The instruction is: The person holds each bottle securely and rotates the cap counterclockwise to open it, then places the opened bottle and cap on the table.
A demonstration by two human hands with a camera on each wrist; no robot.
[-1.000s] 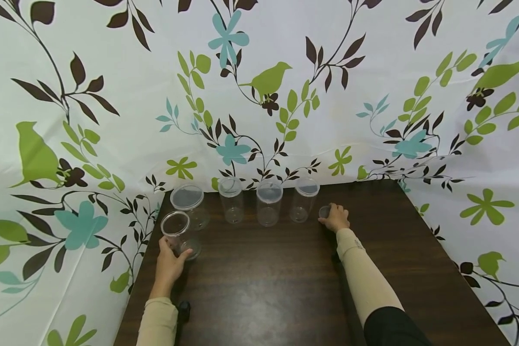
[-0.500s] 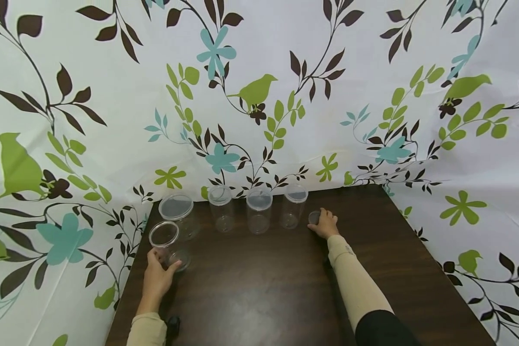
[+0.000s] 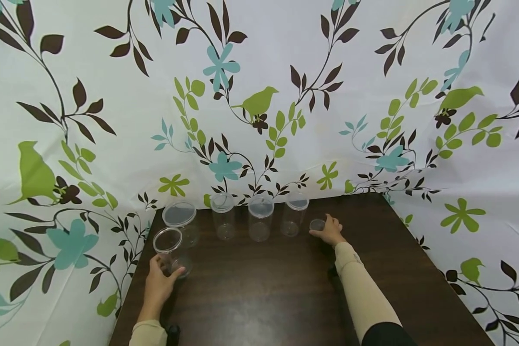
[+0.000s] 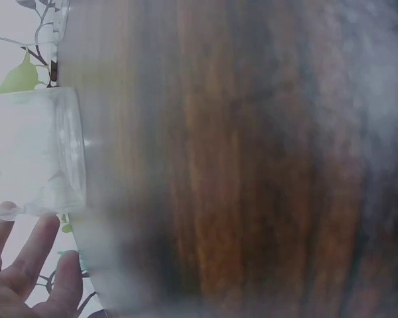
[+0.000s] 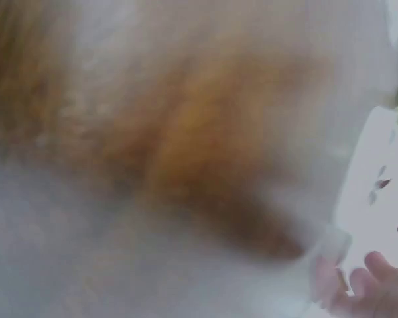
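In the head view, my left hand (image 3: pixel 159 284) grips the lower part of a clear jar (image 3: pixel 167 240) with an uncovered rim. Its thumb lies on the right side and its fingers on the left. The left wrist view shows fingers (image 4: pixel 36 248) at the side of a clear jar (image 4: pixel 36 146). To the right on the table, my right hand (image 3: pixel 331 231) holds a small clear round container (image 3: pixel 316 225) between thumb and fingers. The right wrist view is blurred, with curled fingers (image 5: pixel 375 271) at its lower right corner.
Behind the left jar stands a wider lidded clear jar (image 3: pixel 179 215). Three slimmer clear jars with lids, a left one (image 3: pixel 223 218), a middle one (image 3: pixel 260 221) and a right one (image 3: pixel 294 216), line the back of the dark wooden table (image 3: pixel 251 288). A patterned sheet (image 3: pixel 259 144) hangs behind.
The head view has shifted a little, so the scene sits lower in the picture. Both hands keep their holds, and their places by the jars look the same.
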